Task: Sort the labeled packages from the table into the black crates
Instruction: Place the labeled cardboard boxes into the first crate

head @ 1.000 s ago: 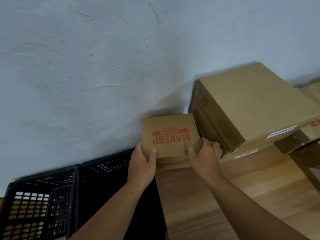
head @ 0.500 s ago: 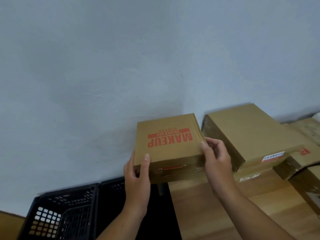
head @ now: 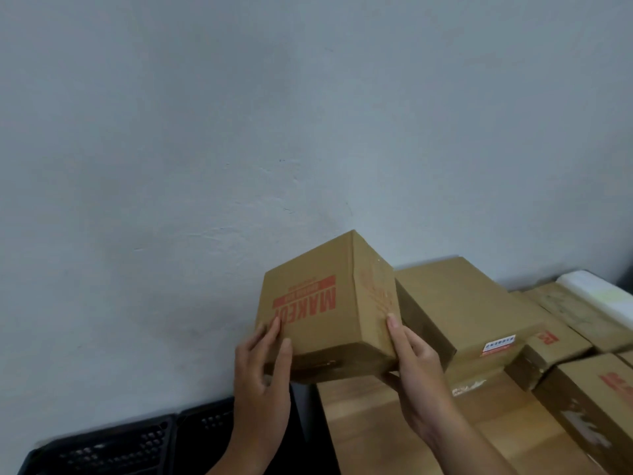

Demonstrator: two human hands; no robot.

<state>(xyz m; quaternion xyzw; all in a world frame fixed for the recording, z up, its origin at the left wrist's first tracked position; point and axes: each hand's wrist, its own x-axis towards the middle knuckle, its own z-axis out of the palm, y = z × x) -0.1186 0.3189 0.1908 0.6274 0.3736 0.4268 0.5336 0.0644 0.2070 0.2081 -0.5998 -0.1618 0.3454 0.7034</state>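
A brown cardboard box (head: 318, 323) printed MAKEUP in red is held in the air above the left end of the wooden table (head: 370, 426), turned so one corner points up. My left hand (head: 263, 382) holds its left lower side, thumb on the printed face. My right hand (head: 416, 368) grips its right lower corner, thumb up the side face. Two black crates (head: 113, 447) stand side by side on the floor at the lower left, partly hidden by my left arm.
A large brown box (head: 455, 306) with a white label sits on the table against the wall, right of the held box. Several more brown boxes (head: 589, 395) with red print and a white package (head: 603, 293) crowd the right side. A pale wall fills the background.
Both hands have lifted the MAKEUP box higher and rotated it, so its print now runs sideways and a side face shows. The view has tilted up.
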